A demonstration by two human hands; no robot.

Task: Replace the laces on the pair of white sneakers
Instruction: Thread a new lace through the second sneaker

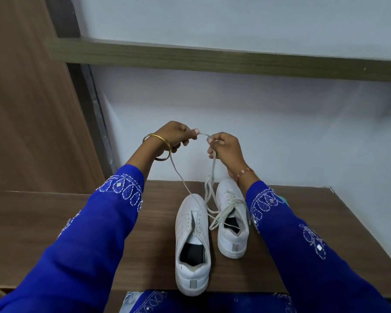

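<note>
2 white sneakers on the wooden table (314,233), heels toward the camera. Near left sneaker (192,245) overhangs the front edge, eyelets mostly unlaced. Right sneaker (231,219) is farther back, loosely laced, ends trailing. Bare tabletop both sides. 1 white lace (178,175) rises from the left sneaker. Left hand (174,136) and right hand (226,147) raised above, each pinching it, close together before the wall.
</note>
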